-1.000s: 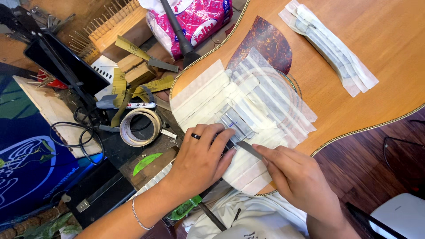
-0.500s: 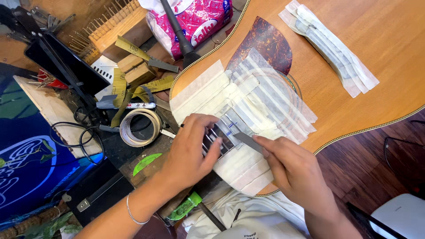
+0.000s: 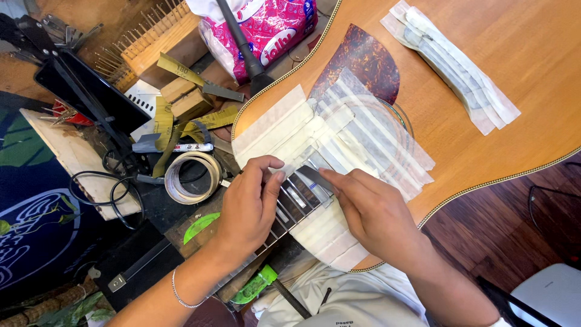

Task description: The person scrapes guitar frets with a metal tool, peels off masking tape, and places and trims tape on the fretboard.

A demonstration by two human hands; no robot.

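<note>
The guitar (image 3: 484, 115) is laid across the bench, its soundhole covered by tape strips (image 3: 363, 130). The fretboard (image 3: 296, 203) is flanked by the left hand (image 3: 248, 209) and the right hand (image 3: 369, 212) (both resting on it). Left of the left hand a tape roll (image 3: 192, 177) is set, with sandpaper strips (image 3: 181, 97) behind it. A tissue pack (image 3: 266, 30) is placed behind the guitar's edge.

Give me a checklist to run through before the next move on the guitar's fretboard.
1. Left hand steadying the fretboard: ok.
2. Right hand fingertips on the small metal tool: ok.
3. Masking tape strips covering the guitar top beside the fretboard: ok.
4. Tape roll close by on the bench: ok.
5. Firmness of the grip on the tool: cannot tell.
</note>
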